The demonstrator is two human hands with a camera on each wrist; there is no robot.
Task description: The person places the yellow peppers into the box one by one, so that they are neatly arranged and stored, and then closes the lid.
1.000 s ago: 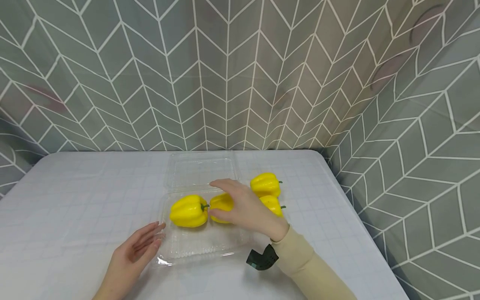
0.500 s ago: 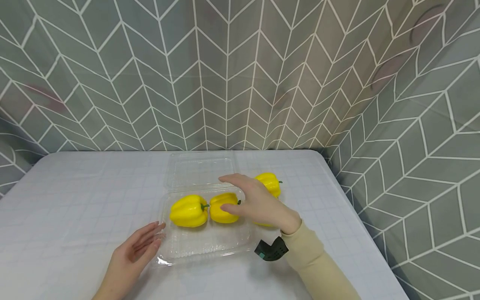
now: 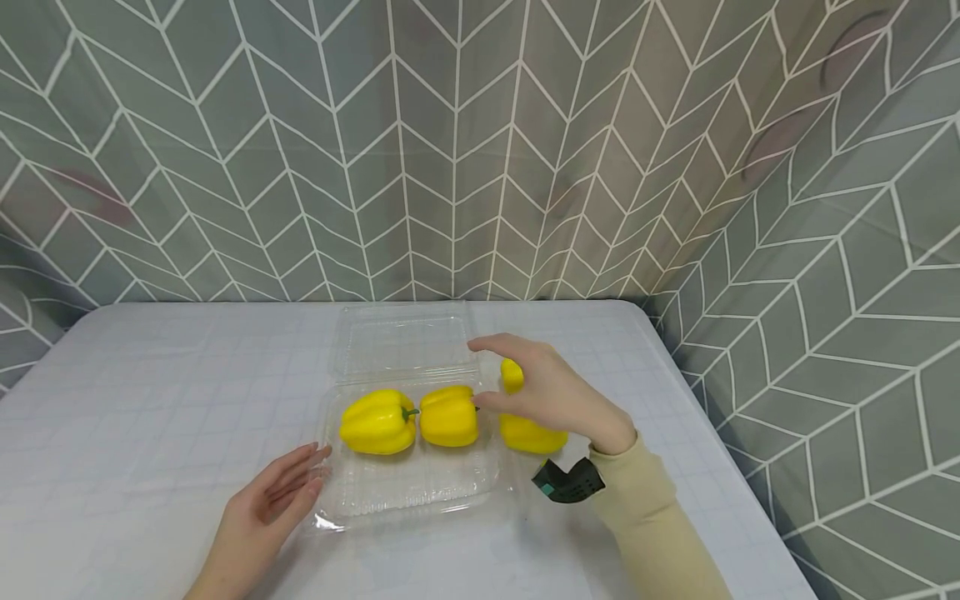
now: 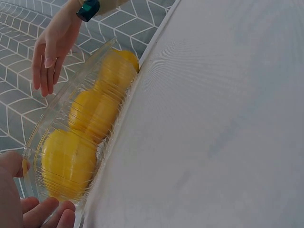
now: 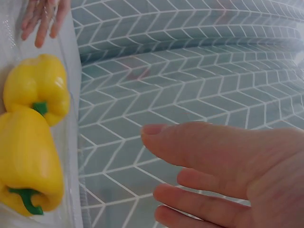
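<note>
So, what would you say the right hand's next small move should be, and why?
I would probably lower the right hand onto the nearer loose yellow bell pepper: that hand hovers empty over the loose pair, while two yellow bell peppers already sit in the clear plastic container, which has bare space in front of them.

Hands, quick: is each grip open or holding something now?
Left hand: grip open, at the edge of the clear container.
Right hand: grip open, holding nothing, near a yellow pepper.
</note>
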